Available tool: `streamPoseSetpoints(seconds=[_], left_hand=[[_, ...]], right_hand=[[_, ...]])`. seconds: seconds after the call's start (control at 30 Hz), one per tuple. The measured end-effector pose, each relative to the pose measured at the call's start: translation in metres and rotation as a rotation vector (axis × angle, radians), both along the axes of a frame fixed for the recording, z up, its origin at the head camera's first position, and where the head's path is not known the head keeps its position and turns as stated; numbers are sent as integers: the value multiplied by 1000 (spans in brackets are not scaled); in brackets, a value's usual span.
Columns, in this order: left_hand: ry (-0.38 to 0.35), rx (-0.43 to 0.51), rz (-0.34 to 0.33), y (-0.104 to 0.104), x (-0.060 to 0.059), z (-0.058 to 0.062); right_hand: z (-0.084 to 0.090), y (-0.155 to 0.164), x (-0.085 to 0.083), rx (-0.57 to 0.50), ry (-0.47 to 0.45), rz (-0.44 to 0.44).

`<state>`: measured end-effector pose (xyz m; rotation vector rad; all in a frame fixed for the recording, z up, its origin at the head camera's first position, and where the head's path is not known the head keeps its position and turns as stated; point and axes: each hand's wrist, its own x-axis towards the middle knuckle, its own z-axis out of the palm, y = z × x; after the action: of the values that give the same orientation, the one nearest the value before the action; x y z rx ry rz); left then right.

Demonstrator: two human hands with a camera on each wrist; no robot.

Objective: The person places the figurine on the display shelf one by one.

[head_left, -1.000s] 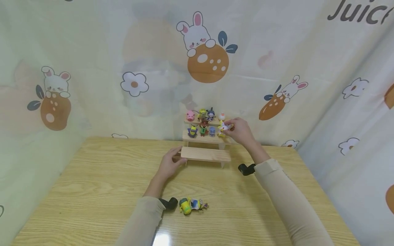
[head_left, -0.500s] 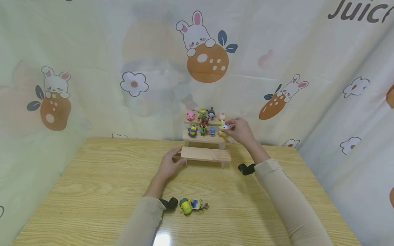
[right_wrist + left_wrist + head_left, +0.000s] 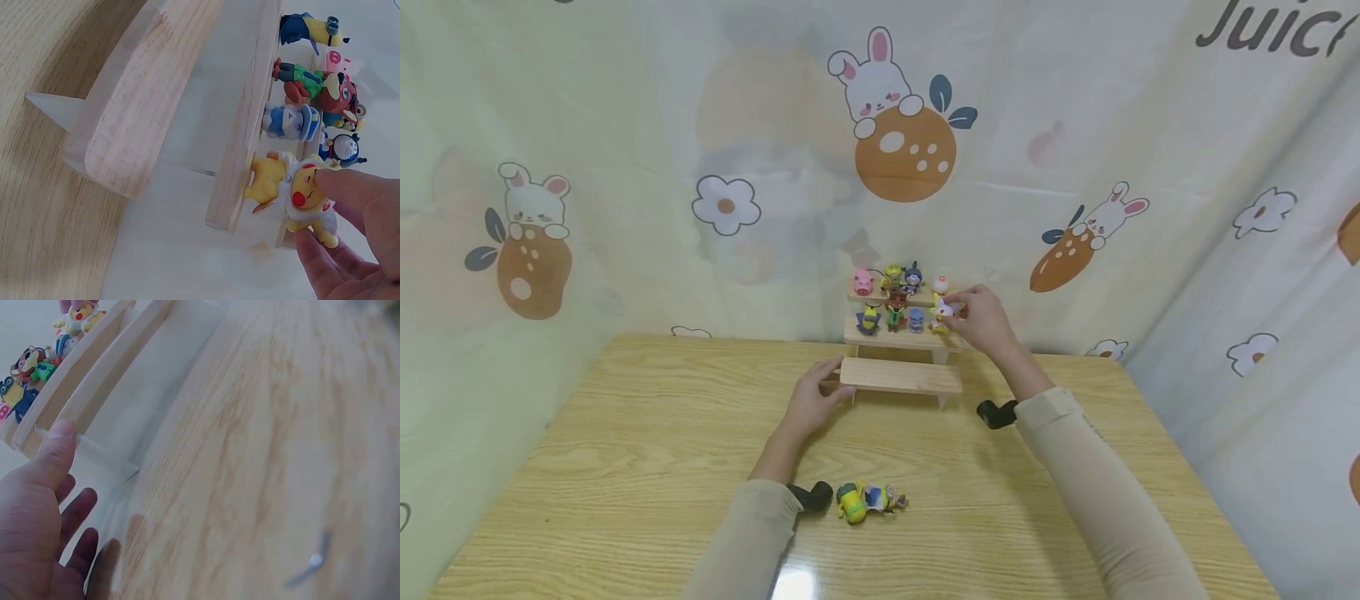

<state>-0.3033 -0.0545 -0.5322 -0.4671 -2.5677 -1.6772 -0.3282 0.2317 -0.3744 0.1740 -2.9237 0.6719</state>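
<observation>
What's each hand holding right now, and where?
Right hand pinches the yellow figure by its head; left hand rests against the wooden stand, its thumb on the left end.

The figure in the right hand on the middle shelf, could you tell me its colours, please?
Yellow figure with red cheeks and white clothing; clearest in the right wrist view.

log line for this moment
right hand: pinches yellow figure on middle shelf | left hand: touches bottom shelf end

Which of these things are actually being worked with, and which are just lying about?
In use: yellow figure, pinched by the right hand; wooden stepped shelf, steadied by the left hand.

Lying about: toys on the table; other shelf figures.
</observation>
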Motion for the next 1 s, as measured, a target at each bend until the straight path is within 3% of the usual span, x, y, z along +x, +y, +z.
streamPoseSetpoints(seconds=[0.67,0.83,1.0], left_hand=[[-4,-1,-4,1,3,-5],[-7,0,-2,2,1,-4],[-6,0,0,0,-1,1]], right_hand=[[-2,1,8,-46,-20,-19],[3,0,27,-98,46,-43],[-5,-15,68,-165,117,25]])
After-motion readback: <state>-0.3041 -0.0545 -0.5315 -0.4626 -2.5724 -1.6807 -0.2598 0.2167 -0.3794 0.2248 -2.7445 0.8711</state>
